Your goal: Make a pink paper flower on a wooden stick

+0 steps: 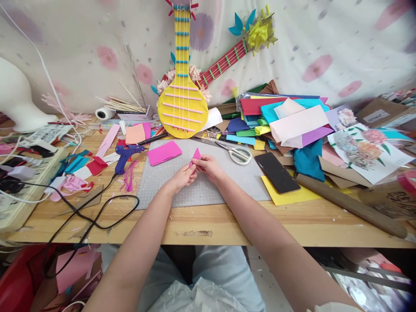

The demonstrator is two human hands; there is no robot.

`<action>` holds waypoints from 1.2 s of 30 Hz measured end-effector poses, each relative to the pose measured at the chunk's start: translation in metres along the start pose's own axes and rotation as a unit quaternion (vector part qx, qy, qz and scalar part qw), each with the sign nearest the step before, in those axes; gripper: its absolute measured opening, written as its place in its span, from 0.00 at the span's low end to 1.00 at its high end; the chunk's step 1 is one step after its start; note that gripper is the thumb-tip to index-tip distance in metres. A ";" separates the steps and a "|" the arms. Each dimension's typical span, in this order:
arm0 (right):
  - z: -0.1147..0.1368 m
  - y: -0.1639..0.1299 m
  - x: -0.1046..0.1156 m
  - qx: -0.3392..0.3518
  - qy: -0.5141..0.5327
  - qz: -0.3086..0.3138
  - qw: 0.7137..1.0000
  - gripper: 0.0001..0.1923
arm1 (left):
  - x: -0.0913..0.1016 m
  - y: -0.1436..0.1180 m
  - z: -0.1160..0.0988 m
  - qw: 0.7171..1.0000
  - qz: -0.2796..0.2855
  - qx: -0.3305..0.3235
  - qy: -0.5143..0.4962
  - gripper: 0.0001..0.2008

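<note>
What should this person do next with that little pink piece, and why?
Probably pinch the small pink piece a bit more firmly, perhaps to set its shape: the left hand's grip and the right hand's grip meet at it, with its pointed tip showing above them. The glue gun and scissors lie unheld, so a finger move seems the likeliest.

Magenta piece [196, 153], grey gridded mat [156, 184], blue glue gun [122, 160], yellow pink-striped lute [183, 107], white flower-patterned curtain [299, 32]
</note>
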State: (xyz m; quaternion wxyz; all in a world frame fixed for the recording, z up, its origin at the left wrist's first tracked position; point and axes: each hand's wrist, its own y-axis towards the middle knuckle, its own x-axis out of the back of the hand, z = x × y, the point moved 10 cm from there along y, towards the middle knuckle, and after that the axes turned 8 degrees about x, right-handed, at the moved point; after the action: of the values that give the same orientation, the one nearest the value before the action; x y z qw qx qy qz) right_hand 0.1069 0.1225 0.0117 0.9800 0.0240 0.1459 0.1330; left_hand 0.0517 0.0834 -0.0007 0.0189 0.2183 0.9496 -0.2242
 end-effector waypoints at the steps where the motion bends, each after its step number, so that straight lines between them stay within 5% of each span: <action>1: -0.001 0.000 0.000 -0.007 0.004 -0.002 1.000 0.17 | 0.000 0.000 0.000 1.000 0.002 0.000 0.001 0.11; 6: -0.002 0.000 -0.006 -0.032 0.002 0.026 0.999 0.17 | -0.001 0.000 -0.001 1.000 0.010 -0.004 0.013 0.12; 11: -0.001 0.004 0.002 -0.019 0.024 -0.036 0.999 0.16 | 0.000 0.001 0.001 1.000 0.005 0.004 0.005 0.13; 16: -0.003 0.007 -0.005 -0.036 0.018 0.007 0.999 0.16 | 0.000 0.000 0.003 1.000 0.016 0.018 -0.010 0.14; 21: 0.003 0.010 0.014 -0.009 0.025 -0.076 0.997 0.15 | -0.001 0.002 0.003 1.000 0.009 0.024 0.011 0.15; 36: 0.003 0.016 0.019 -0.018 0.051 -0.084 0.995 0.14 | -0.007 -0.002 0.007 0.997 0.047 0.054 0.032 0.15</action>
State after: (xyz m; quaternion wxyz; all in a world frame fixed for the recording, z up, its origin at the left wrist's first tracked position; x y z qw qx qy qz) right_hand 0.1210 0.1427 0.0108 0.9793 -0.0125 0.1947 0.0543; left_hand 0.0568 0.0761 -0.0053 -0.0123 0.2707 0.9248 -0.2669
